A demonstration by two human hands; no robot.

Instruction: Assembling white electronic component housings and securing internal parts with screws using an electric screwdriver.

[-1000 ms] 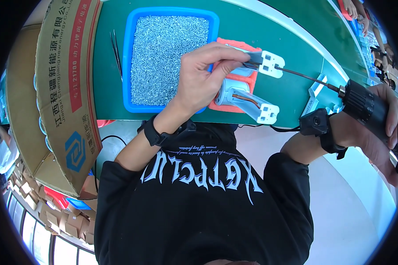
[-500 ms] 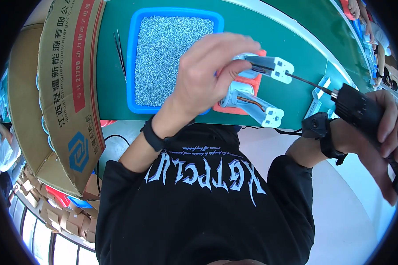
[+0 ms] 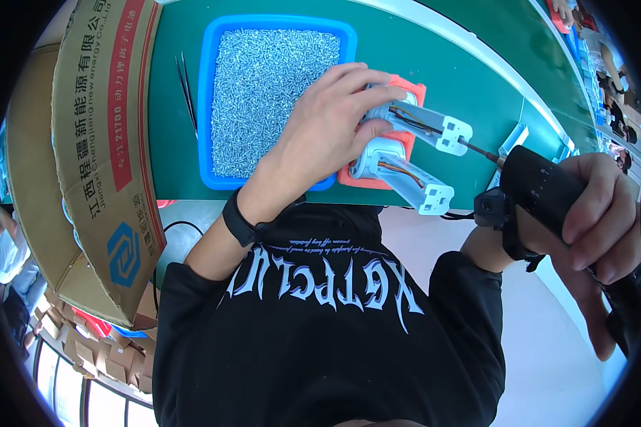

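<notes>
My left hand (image 3: 338,110) grips the round base of the farther white plastic housing (image 3: 427,128), thumb on the near side and fingers over the far side. Thin coloured wires run along its open channel. My right hand (image 3: 605,213) is wrapped round a black electric screwdriver (image 3: 541,181). Its bit reaches the flat end plate of that housing; whether a screw sits there is too small to tell. A second, similar white housing (image 3: 406,178) with wires lies nearer me. Both rest in an orange-red foam holder (image 3: 363,181).
Left of the housings stands a blue tray (image 3: 208,107) full of small silver screws (image 3: 271,92). Black tweezers (image 3: 186,92) lie beside it on the green table (image 3: 456,43). A large cardboard box (image 3: 107,178) borders the left side. Other people work at the far right.
The screwdriver has moved left, closer to the housing's end plate. My left hand has lowered its fingers around the housing's base, and the wires in the channel now show more.
</notes>
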